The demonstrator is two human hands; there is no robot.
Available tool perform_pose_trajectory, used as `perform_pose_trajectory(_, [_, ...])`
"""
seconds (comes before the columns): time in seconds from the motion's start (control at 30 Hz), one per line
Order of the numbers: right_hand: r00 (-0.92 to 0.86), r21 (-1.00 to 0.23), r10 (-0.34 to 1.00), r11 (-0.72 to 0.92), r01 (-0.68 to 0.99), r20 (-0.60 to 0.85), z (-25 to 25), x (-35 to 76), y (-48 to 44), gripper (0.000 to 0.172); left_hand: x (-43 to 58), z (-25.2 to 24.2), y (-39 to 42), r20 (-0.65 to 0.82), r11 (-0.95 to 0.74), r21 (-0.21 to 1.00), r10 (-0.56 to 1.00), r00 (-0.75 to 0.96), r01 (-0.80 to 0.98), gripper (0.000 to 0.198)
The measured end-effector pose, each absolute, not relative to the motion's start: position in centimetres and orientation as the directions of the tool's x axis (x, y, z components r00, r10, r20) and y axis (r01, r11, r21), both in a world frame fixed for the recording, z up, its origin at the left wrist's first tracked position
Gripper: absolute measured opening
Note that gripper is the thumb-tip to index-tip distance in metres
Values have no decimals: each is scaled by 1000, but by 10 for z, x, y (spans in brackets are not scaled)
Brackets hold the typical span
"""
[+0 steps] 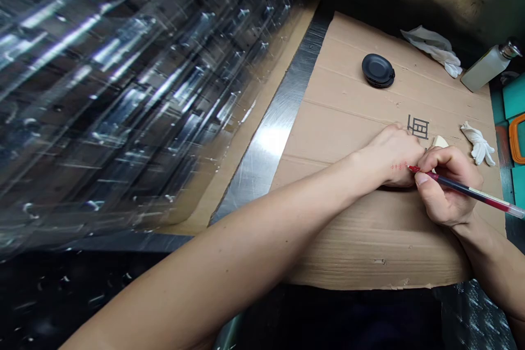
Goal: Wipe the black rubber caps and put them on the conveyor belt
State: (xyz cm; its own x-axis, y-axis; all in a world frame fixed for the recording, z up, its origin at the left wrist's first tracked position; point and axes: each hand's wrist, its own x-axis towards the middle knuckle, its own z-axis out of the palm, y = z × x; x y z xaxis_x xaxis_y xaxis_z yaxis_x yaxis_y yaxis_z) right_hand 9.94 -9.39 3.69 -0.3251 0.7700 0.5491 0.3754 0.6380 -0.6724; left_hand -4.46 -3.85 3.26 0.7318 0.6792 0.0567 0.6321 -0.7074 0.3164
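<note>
My left hand [396, 154] rests back up on a brown cardboard sheet [344, 136]. Its fingers curl under and are mostly hidden, so what they hold, if anything, does not show. Small red handwriting runs across the back of this hand near the wrist. A red gel pen [463, 186] with a clear barrel is pinched between the thumb and fingers of my right hand [449, 183]. The pen's tip touches the skin of my left hand at the end of the writing. Between the two hands a cream-coloured piece [441, 142] peeks out, partly covered.
A black oval part [377, 70] lies farther back on the cardboard. White gloves [478, 143] and a white cloth [432, 46] lie to the right, beside a bottle [488, 67]. Teal bins [514, 98] stand at the right edge. Stacked clear plastic trays [135, 82] fill the left.
</note>
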Motion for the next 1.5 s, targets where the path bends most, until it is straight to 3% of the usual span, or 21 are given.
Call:
perform_pose_trajectory(0.63, [-282, -695, 779, 627, 353, 560, 32, 102, -94, 11, -44, 28, -38, 94, -714, 278, 686, 722, 642, 31])
perform_pose_trajectory(0.93, [-247, -642, 756, 648, 410, 606, 37, 102, -94, 8, -44, 27, -39, 103, -722, 277, 679, 727, 635, 35])
perform_pose_trajectory(1.17, [-211, -536, 668, 715, 450, 714, 34, 105, -87, 15, -47, 25, -35, 113, -708, 345, 683, 722, 616, 33])
perform_pose_trajectory(1.37, [-179, -554, 710, 660, 508, 681, 32, 114, -88, 22, -46, 27, -29, 42, -661, 387, 709, 704, 643, 46])
perform_pose_trajectory(1.5, [-215, -556, 705, 679, 479, 675, 26, 117, -89, 22, -45, 21, -24, -9, -632, 416, 716, 698, 653, 43])
